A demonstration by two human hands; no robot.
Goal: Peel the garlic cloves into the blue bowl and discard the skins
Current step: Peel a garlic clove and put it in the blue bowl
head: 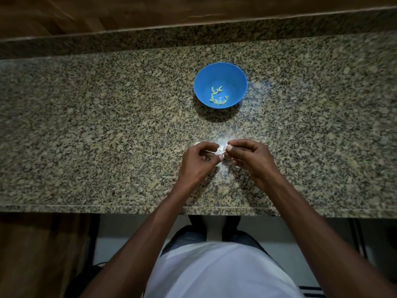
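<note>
Clove: small pale garlic clove (222, 152) sat between both hands, low over the desk (107, 125), near its front edge — too washed out by glare to tell its long axis for sure.
Left grip: left hand (198, 161) had fingers curled, thumb and forefinger tips pinched on the clove's left side.
Right grip: right hand (250, 159) curled too, forefinger and thumb nipping the clove or its skin from the right — can't tell which.
Key relation: blue bowl (220, 85) lay straight ahead of the hands, well apart, slightly nearer the right hand; a drop would mean a reach fwd.
Bowl contents: several peeled cloves (218, 96), pale yellow-green, curved, lying at the bottom.
Materials: bowl looked like smooth plastic, round, deep; desk was speckled polished granite w/ a bright glare patch by the fingers; skin looked thin, papery, whitish.
Skins: pale flecks by the hands, approx — too blurred to confirm.
</note>
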